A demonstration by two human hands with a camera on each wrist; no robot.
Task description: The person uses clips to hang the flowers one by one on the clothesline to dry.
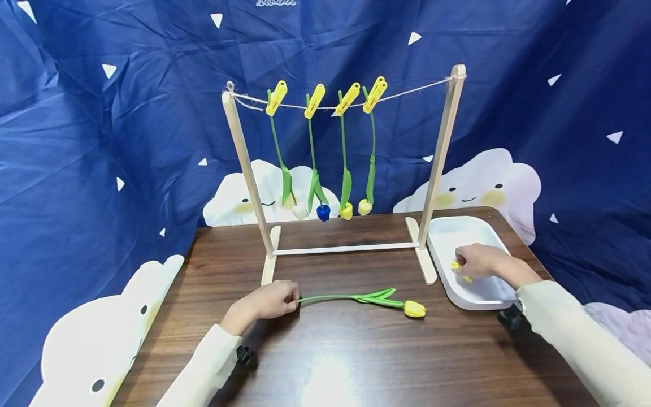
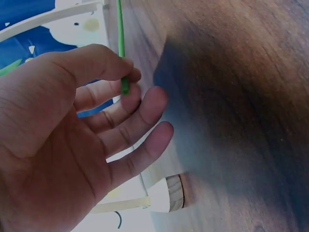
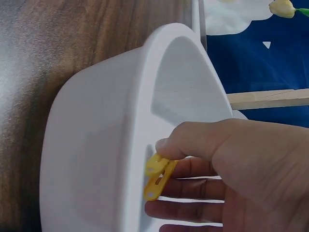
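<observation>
My left hand (image 1: 272, 299) pinches the stem end of a yellow tulip (image 1: 415, 309) between thumb and forefinger; its other fingers are loosely bent. The tulip's green stem (image 2: 121, 34) runs away from the fingers, and its bloom lies to the right over the brown table. Inside the white tray (image 1: 500, 305), my right hand (image 1: 478, 261) pinches a yellow clothespin (image 3: 159, 175) between thumb and fingers. A small yellow piece (image 1: 467, 278) shows just below that hand in the head view; whether it is a separate clothespin, I cannot tell.
Behind the hands stands a wooden frame (image 1: 441, 152) with a string (image 1: 417, 89) across its top. Several yellow clothespins (image 1: 315, 102) hold tulips upside down on it: white, blue (image 1: 322, 212), yellow and cream. A low bar (image 1: 346, 249) joins the frame's feet.
</observation>
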